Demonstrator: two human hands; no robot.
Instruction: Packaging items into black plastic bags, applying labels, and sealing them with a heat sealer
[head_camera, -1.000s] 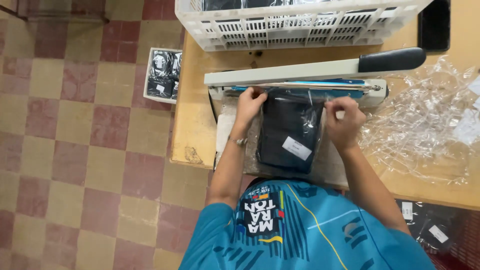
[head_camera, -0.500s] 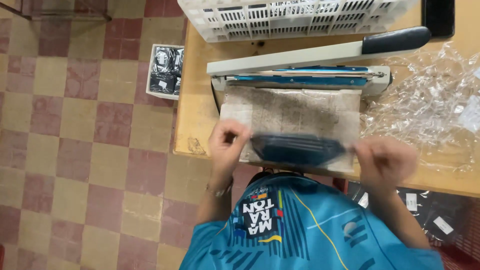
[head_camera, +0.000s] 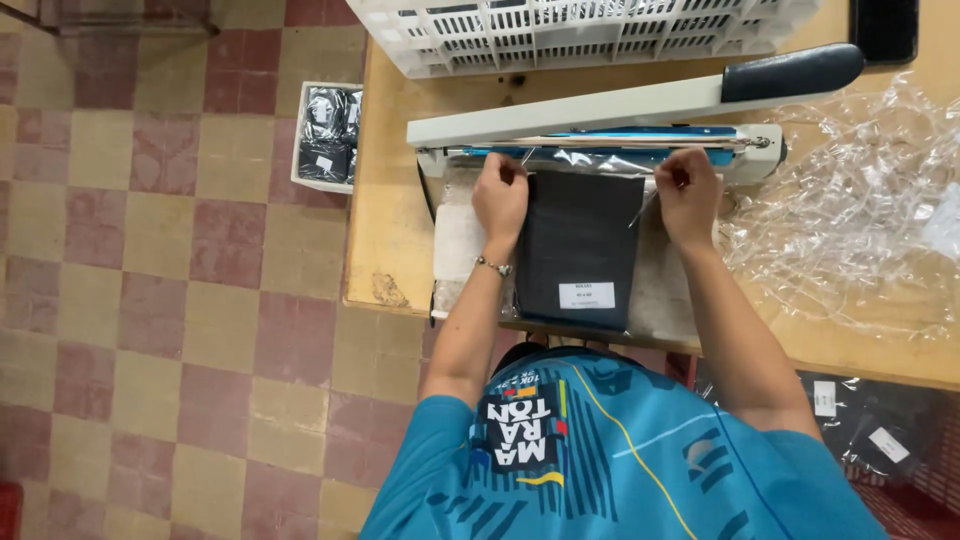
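1. 2 big things frame the work: a wooden table (head_camera: 400, 240) and, at its far edge, a white slatted crate (head_camera: 560, 35), set back so the middle stays free.
2. 1 heat sealer (head_camera: 600, 135) lies crosswise in front of the person, its long arm with the dark handle (head_camera: 790, 72) raised, so the sealing bar is open to take a bag mouth.
3. 1 heap of clear bags (head_camera: 860, 210) sits to the right, near the right hand for easy reach.
4. 1 dark packet (head_camera: 578, 245) with a white label lies flat on the pad between the arms, its clear open end laid across the bar.
5. 1 small box (head_camera: 328, 135) of dark packets stands on the floor just beside the table's left edge.
6. 2 hands do the holding: the left hand (head_camera: 502, 195) and right hand (head_camera: 688, 192) each pinch a top corner of the packet's film, pulling it taut and flat across the bar.
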